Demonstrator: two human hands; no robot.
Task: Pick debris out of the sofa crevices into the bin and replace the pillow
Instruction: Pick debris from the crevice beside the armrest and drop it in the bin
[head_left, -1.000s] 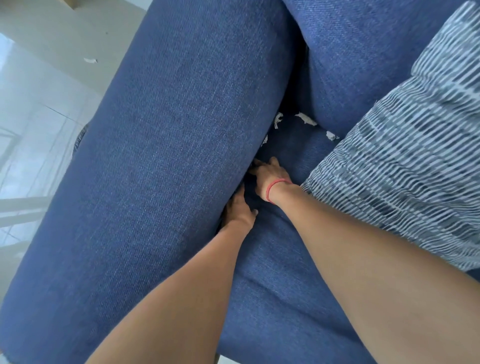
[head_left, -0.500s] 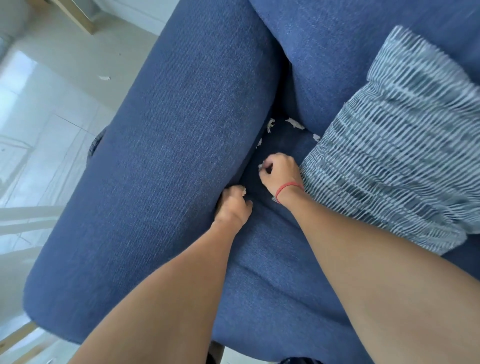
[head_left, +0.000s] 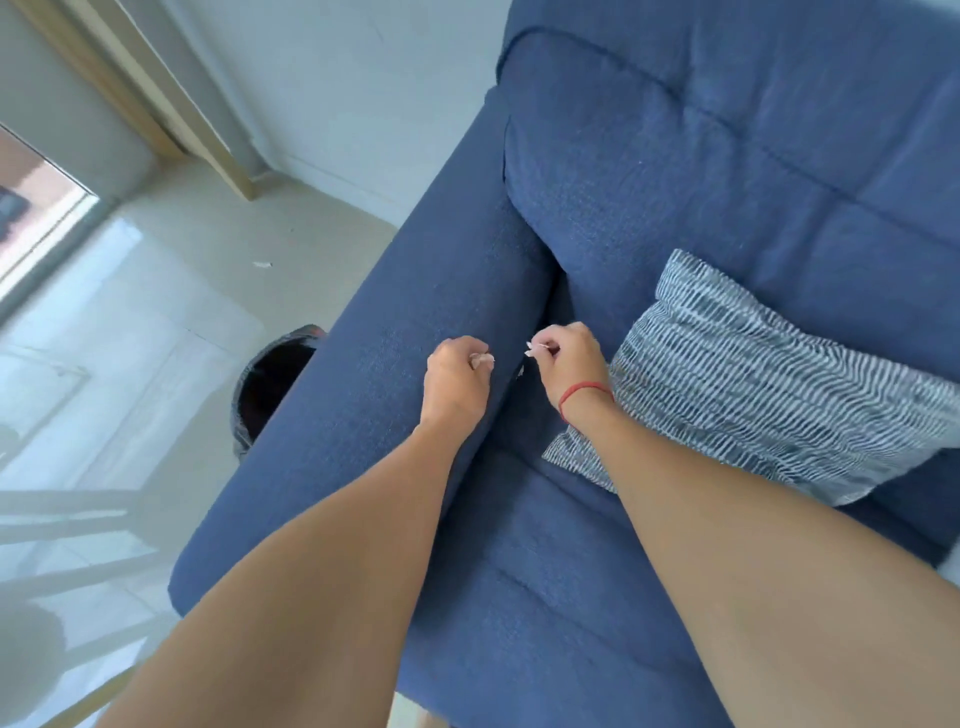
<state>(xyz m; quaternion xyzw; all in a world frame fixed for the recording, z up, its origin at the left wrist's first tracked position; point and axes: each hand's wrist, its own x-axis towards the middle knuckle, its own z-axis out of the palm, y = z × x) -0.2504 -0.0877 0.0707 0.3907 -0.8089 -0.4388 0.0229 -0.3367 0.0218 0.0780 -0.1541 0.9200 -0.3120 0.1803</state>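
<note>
At frame centre, the left hand (head_left: 456, 382) and right hand (head_left: 569, 358) each pinch white paper scraps (head_left: 535, 348) with closed fingers, ready for the dark round bin (head_left: 270, 384) at left.

A home living room is showing here: a blue woven-fabric sofa (head_left: 675, 171) is carrying a striped grey-and-white throw pillow (head_left: 769, 384), with glossy pale floor tiles (head_left: 130, 322) and a plain white wall (head_left: 337, 93) lying beyond its armrest.

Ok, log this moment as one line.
left hand: shut on scrap, over armrest | right hand: shut on scrap | bin: beside armrest | pillow: on seat
</note>
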